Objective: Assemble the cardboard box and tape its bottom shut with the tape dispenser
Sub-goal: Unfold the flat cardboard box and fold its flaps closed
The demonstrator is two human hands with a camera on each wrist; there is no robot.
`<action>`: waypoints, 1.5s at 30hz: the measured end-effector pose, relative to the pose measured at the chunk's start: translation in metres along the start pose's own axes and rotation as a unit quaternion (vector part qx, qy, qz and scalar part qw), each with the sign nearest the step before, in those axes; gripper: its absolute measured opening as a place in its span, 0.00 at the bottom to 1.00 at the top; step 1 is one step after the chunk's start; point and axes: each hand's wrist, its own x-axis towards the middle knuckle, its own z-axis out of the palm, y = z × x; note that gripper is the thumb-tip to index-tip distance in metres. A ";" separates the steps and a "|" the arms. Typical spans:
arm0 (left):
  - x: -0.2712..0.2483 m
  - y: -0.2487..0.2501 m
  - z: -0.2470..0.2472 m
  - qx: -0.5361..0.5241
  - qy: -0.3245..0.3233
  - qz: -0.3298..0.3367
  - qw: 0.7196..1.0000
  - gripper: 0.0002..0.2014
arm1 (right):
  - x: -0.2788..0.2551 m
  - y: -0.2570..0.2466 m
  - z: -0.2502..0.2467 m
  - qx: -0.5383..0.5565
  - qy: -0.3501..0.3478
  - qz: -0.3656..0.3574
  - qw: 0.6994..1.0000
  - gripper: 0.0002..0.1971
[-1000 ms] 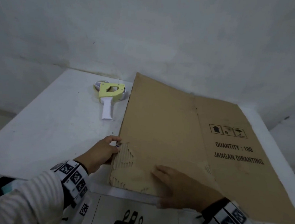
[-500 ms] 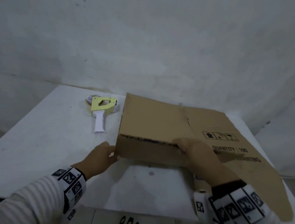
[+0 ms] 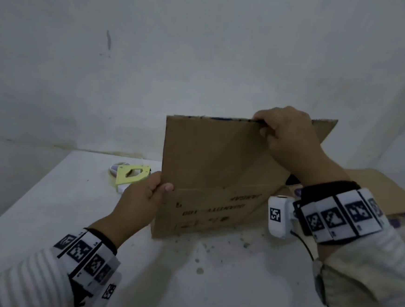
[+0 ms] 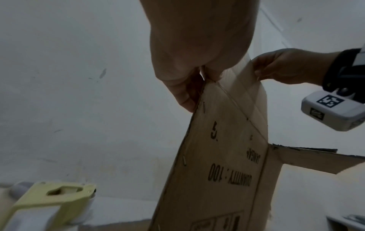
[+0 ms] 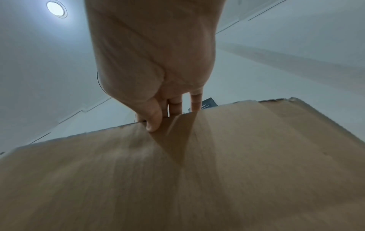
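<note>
**Cardboard box stood on edge on white tabletop, held by both hands**

Surface: white tabletop (image 3: 47, 204), matte, with dark specks and crumbs scattered just in front of the cardboard box (image 3: 210, 168). The tabletop's far edge meets a plain pale wall (image 3: 156, 52); the wall carries one short dark vertical mark above and left of the box. In the right wrist view a round ceiling light (image 5: 56, 8) shows above the box.

Cardboard box: brown, still largely flattened, standing upright on the tabletop with a flap raised toward the camera. Its printing, "QUANTITY : 100", reads upside down on the lower panel. A further part of the box lies flat to the right, behind the right wrist.

Left hand (image 3: 142, 197): at the box's left edge, about mid-height, thumb on the near face and fingers curled behind, pinching the cardboard.

Right hand (image 3: 287, 135): at the box's top edge, toward the right, fingers hooked over the edge and thumb on the near face, gripping it.

Tape dispenser (image 3: 132, 174): pale yellow frame with a white handle, lying on the tabletop just left of the box, behind the left hand.

Hidden or unclear: the dispenser's handle is mostly covered by the left hand; the far side of the box is out of sight; the second printed line is partly cut off and illegible. Both wrists wear bands of black-and-white markers (image 3: 336, 219).
</note>
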 end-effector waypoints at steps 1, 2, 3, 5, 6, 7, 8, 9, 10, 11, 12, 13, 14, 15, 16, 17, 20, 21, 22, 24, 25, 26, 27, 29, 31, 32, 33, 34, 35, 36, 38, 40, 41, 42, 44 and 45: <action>0.004 0.003 -0.002 -0.009 0.008 0.000 1.000 0.07 | 0.007 0.001 0.001 0.010 0.005 0.003 1.000 0.18; 0.008 0.005 -0.004 -0.014 0.015 -0.006 1.000 0.08 | 0.012 0.001 0.003 0.019 0.006 0.006 1.000 0.18; 0.012 0.004 -0.005 -0.015 0.022 -0.014 1.000 0.10 | 0.016 0.000 0.007 0.029 0.004 0.003 1.000 0.18; 0.020 -0.004 -0.005 -0.022 0.027 -0.037 0.999 0.08 | 0.022 -0.005 0.017 0.045 -0.014 -0.011 0.999 0.20; 0.023 -0.009 -0.005 -0.032 0.028 -0.047 0.998 0.06 | 0.024 -0.008 0.023 0.036 -0.036 -0.013 0.999 0.21; 0.027 -0.013 -0.005 -0.045 0.029 -0.052 0.997 0.05 | 0.024 -0.011 0.029 0.016 -0.060 -0.008 0.998 0.24; 0.030 -0.015 -0.006 -0.053 0.027 -0.056 0.997 0.05 | 0.025 -0.013 0.034 -0.003 -0.071 -0.003 0.997 0.27; 0.034 -0.017 -0.007 -0.057 0.024 -0.060 0.996 0.06 | 0.025 -0.014 0.039 -0.013 -0.069 0.001 0.998 0.29; 0.037 -0.018 -0.008 -0.060 0.020 -0.061 0.996 0.07 | 0.025 -0.015 0.044 -0.015 -0.059 0.005 0.998 0.30; 0.041 -0.020 -0.009 -0.067 0.011 -0.060 0.996 0.08 | 0.025 -0.015 0.048 -0.015 -0.041 0.005 0.999 0.30; 0.043 -0.021 -0.010 -0.079 -0.003 -0.059 0.995 0.09 | 0.024 -0.015 0.051 -0.015 -0.012 -0.003 1.000 0.28; 0.045 -0.024 -0.010 -0.097 -0.018 -0.058 0.993 0.12 | 0.023 -0.014 0.055 -0.013 0.018 -0.012 1.000 0.26; 0.044 -0.025 -0.011 -0.120 -0.032 -0.063 0.990 0.15 | 0.023 -0.013 0.058 -0.012 0.048 -0.021 0.999 0.23; 0.045 -0.026 -0.012 -0.154 -0.042 -0.073 0.984 0.16 | 0.022 -0.013 0.059 -0.009 0.075 -0.029 0.997 0.19; 0.046 -0.026 -0.012 -0.196 -0.044 -0.089 0.976 0.15 | 0.021 -0.013 0.060 -0.006 0.094 -0.035 0.995 0.16; 0.047 -0.026 -0.012 -0.241 -0.037 -0.106 0.964 0.13 | 0.020 -0.013 0.060 -0.005 0.107 -0.038 0.994 0.13; 0.055 -0.023 -0.018 -0.358 0.009 -0.154 0.921 0.14 | 0.017 -0.012 0.061 -0.006 0.099 -0.036 0.994 0.07; 0.059 -0.023 -0.021 -0.383 0.022 -0.157 0.910 0.14 | 0.015 -0.011 0.062 -0.006 0.090 -0.038 0.995 0.05; 0.063 -0.022 -0.024 -0.398 0.025 -0.157 0.903 0.13 | 0.014 -0.009 0.063 -0.004 0.081 -0.041 0.996 0.04; 0.070 -0.020 -0.028 -0.408 0.025 -0.158 0.899 0.12 | 0.012 -0.006 0.064 0.003 0.070 -0.048 0.996 0.06; 0.073 -0.020 -0.029 -0.405 0.021 -0.159 0.900 0.09 | 0.010 -0.006 0.064 0.005 0.071 -0.052 0.996 0.09; 0.076 -0.020 -0.031 -0.396 0.011 -0.160 0.904 0.06 | 0.008 -0.006 0.064 0.006 0.074 -0.058 0.996 0.11; 0.079 -0.020 -0.031 -0.386 -0.001 -0.161 0.908 0.03 | 0.003 -0.007 0.064 0.007 0.070 -0.065 0.995 0.12; 0.086 -0.022 -0.032 -0.345 -0.014 -0.165 0.924 0.02 | -0.008 -0.009 0.066 -0.003 0.053 -0.077 0.996 0.10; 0.092 -0.026 -0.032 -0.305 -0.003 -0.169 0.937 0.06 | -0.023 -0.010 0.071 -0.019 0.020 -0.072 0.997 0.08; 0.095 -0.028 -0.032 -0.291 0.005 -0.169 0.942 0.07 | -0.031 -0.011 0.073 -0.023 -0.012 -0.067 0.997 0.11; 0.098 -0.029 -0.031 -0.275 0.012 -0.169 0.946 0.08 | -0.037 -0.012 0.076 -0.027 -0.042 -0.066 0.997 0.13; 0.100 -0.029 -0.031 -0.254 0.020 -0.169 0.952 0.08 | -0.042 -0.014 0.080 -0.038 -0.073 -0.068 0.994 0.16; 0.103 -0.030 -0.030 -0.227 0.028 -0.166 0.959 0.08 | -0.047 -0.016 0.085 -0.048 -0.117 -0.070 0.990 0.18; 0.104 -0.031 -0.029 -0.199 0.035 -0.158 0.966 0.07 | -0.049 -0.017 0.091 -0.049 -0.178 -0.065 0.981 0.22; 0.106 -0.034 -0.027 -0.150 0.043 -0.145 0.977 0.06 | -0.055 -0.019 0.108 -0.024 -0.294 -0.047 0.954 0.28; 0.105 -0.036 -0.024 -0.112 0.037 -0.151 0.982 0.06 | -0.053 -0.023 0.117 0.010 -0.353 -0.013 0.935 0.30; 0.104 -0.036 -0.022 -0.090 0.033 -0.156 0.983 0.06 | -0.047 -0.026 0.122 0.021 -0.339 -0.002 0.941 0.31; 0.103 -0.036 -0.020 -0.072 0.033 -0.156 0.985 0.06 | -0.040 -0.028 0.126 0.028 -0.310 0.010 0.950 0.33; 0.101 -0.035 -0.017 -0.078 0.053 -0.156 0.983 0.09 | -0.023 -0.033 0.136 0.028 -0.265 0.048 0.963 0.37; 0.099 -0.034 -0.016 -0.095 0.065 -0.162 0.980 0.17 | -0.016 -0.036 0.140 0.025 -0.257 0.066 0.964 0.38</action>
